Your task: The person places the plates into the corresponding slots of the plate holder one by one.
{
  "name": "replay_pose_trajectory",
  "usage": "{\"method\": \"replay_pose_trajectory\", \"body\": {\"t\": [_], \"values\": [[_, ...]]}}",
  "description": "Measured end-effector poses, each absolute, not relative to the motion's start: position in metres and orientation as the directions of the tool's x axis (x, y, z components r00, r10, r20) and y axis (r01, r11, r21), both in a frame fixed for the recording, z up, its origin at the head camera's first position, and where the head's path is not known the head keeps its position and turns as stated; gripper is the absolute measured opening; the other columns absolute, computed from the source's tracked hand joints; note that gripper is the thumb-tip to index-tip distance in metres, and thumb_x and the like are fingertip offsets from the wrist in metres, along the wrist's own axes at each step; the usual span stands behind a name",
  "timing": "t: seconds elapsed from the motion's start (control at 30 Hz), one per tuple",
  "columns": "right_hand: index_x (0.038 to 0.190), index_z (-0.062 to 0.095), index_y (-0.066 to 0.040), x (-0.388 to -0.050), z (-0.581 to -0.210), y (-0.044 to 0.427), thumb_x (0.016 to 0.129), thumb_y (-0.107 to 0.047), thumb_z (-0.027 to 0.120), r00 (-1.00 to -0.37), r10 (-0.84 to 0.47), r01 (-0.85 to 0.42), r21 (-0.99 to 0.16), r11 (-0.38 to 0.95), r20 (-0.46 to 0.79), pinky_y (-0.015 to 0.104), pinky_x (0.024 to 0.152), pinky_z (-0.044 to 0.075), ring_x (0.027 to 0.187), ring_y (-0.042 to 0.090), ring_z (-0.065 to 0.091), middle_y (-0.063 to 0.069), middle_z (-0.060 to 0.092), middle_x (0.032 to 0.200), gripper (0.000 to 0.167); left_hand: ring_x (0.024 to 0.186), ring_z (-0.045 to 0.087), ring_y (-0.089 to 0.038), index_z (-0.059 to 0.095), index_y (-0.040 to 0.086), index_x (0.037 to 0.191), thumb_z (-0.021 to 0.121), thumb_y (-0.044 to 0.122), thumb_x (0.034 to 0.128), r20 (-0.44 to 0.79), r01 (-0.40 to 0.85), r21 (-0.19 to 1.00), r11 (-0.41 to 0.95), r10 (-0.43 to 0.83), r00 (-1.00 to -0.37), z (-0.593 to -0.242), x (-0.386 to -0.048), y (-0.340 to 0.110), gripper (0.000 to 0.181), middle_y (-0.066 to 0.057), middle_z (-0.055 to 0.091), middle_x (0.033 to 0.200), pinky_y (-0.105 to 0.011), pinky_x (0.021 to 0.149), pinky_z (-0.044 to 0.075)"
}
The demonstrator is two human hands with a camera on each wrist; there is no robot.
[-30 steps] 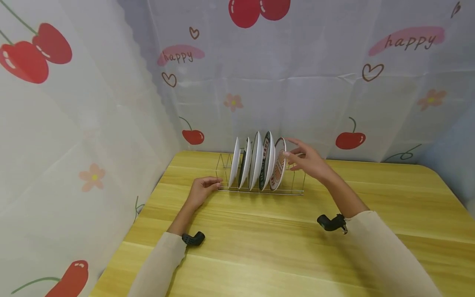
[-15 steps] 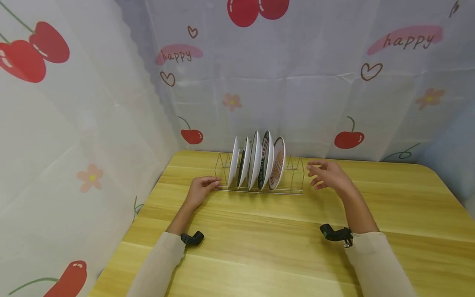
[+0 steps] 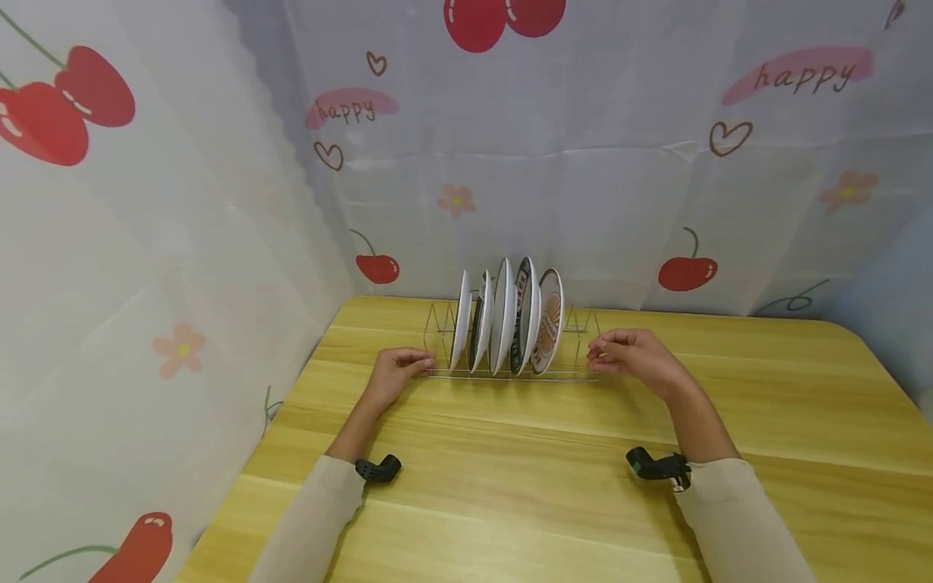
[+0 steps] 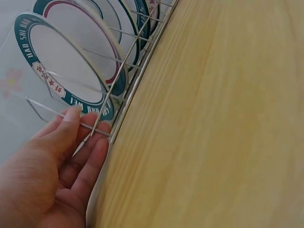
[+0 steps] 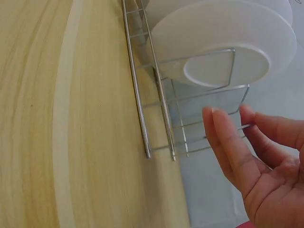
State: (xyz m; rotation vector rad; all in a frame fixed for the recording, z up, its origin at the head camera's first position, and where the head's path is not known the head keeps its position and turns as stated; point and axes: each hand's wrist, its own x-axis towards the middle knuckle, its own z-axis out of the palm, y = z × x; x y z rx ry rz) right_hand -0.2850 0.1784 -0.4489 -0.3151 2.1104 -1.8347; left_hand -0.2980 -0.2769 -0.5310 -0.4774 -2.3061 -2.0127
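A wire dish rack (image 3: 561,380) stands on the table and holds several plates upright in a row. In the left wrist view, the nearest plate (image 4: 64,61) is white with a green lettered rim. The rightmost plate (image 3: 551,320) has a brown pattern on its face; its white back shows in the right wrist view. At the rack's left end my left hand (image 3: 397,374) pinches the end wires between thumb and fingers. My right hand (image 3: 634,358) is at the opposite end, its thumb and fingers round the end wire (image 5: 247,126).
The wood-grain table (image 3: 496,470) stretches in front of the rack and to its right. A printed sheet (image 3: 554,202) with cherries and hearts hangs close behind, and another covers the left side. A black wrist camera (image 3: 659,466) sits on each forearm.
My right hand has left the rightmost plate, moved right and down, then come in to the rack's right end. The left hand has stayed at its end.
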Motion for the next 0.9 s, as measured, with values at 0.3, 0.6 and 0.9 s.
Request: {"method": "replay_pose_trajectory", "body": {"t": [0.3, 0.6, 0.9], "values": [[0.141, 0.042, 0.018, -0.285, -0.451, 0.184, 0.11, -0.016, 0.046, -0.962, -0.272, 0.01, -0.996, 0.091, -0.035, 0.037, 0.1, 0.054, 0.106, 0.018, 0.069, 0.026, 0.055, 0.125, 0.047, 0.091, 0.075, -0.021, 0.077, -0.008, 0.102, 0.073, 0.002, 0.0922, 0.161, 0.251, 0.956, 0.149, 0.449, -0.879, -0.524, -0.291, -0.27, 0.015, -0.014, 0.077, 0.1, -0.036, 0.079, 0.063], [0.155, 0.028, 0.008, -0.283, -0.451, 0.192, 0.11, -0.021, 0.047, -0.963, -0.268, -0.02, -0.985, 0.172, -0.027, 0.032, 0.103, 0.051, 0.13, 0.031, 0.056, 0.035, 0.04, 0.146, 0.058, 0.091, 0.07, -0.02, 0.077, -0.007, 0.104, 0.075, 0.006, 0.0919, 0.129, 0.306, 0.939, 0.155, 0.668, -0.733, -0.517, -0.285, -0.253, 0.018, -0.012, 0.077, 0.099, -0.031, 0.083, 0.061], [0.147, 0.045, 0.003, -0.273, -0.419, 0.195, 0.108, -0.038, 0.049, -0.99, -0.129, -0.104, -0.933, 0.344, 0.062, 0.04, 0.081, 0.063, 0.093, 0.031, 0.073, 0.028, 0.06, 0.116, 0.057, 0.093, 0.074, -0.029, 0.075, -0.009, 0.087, 0.057, 0.021, 0.1063, 0.243, 0.281, 0.943, 0.177, 0.208, -0.947, -0.517, -0.293, -0.279, 0.04, -0.016, 0.076, 0.096, -0.037, 0.086, 0.062]]}}
